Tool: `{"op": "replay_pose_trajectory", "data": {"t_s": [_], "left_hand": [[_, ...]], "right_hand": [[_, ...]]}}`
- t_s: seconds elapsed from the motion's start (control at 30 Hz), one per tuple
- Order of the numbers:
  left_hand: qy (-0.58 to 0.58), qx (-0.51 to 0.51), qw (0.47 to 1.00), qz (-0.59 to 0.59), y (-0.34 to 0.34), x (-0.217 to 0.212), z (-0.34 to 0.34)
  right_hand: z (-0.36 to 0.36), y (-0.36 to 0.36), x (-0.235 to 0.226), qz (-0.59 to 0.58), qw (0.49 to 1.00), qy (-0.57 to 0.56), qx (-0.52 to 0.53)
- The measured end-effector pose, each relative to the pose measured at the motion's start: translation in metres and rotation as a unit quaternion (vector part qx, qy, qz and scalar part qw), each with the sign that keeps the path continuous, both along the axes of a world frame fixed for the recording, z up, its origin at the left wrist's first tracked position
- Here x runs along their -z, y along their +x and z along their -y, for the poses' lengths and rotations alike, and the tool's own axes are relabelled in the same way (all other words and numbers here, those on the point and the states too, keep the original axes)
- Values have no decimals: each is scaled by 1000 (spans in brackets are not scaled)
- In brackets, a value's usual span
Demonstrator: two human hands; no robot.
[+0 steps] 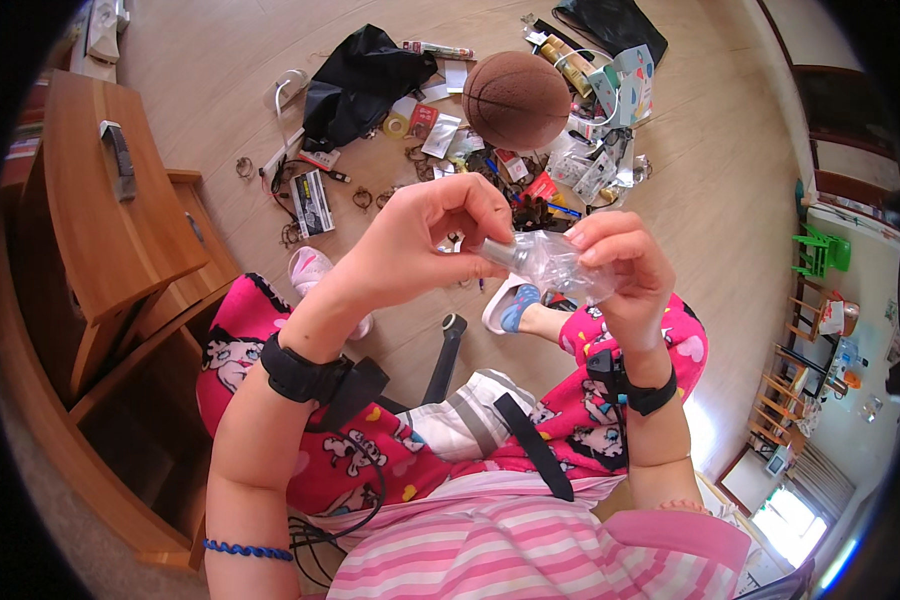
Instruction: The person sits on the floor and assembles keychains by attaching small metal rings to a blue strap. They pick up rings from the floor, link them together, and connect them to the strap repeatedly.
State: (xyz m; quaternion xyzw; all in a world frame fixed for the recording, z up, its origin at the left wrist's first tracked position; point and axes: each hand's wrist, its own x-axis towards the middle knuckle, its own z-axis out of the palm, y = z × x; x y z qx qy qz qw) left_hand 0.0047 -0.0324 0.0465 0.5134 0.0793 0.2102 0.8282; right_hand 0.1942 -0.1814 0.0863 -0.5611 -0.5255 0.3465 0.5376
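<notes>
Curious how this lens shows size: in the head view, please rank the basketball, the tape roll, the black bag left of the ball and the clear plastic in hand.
1. Black bag
2. Basketball
3. Clear plastic, partly covered; being nearer the camera likely enlarges it
4. Tape roll

You have: pale wood-grain floor (710, 140), upper centre; wooden drawer cabinet (100, 250), left; green chair (812, 254), right; bright window (788, 522), lower right.

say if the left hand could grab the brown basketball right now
Probably not as things stand: the left hand pinches one end of a clear plastic item, and the brown basketball sits farther out, with scattered clutter in front of it.
</notes>
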Motion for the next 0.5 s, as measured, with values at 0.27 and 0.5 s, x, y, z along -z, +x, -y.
{"op": "replay_pose_trajectory", "data": {"t_s": [0.27, 0.5], "left_hand": [[23, -15, 999, 23, 1, 0, 3], [-54, -5, 993, -102, 0, -4, 4]], "right_hand": [[0, 1, -10, 30, 997, 71, -11], [3, 10, -19, -159, 985, -59, -28]]}}
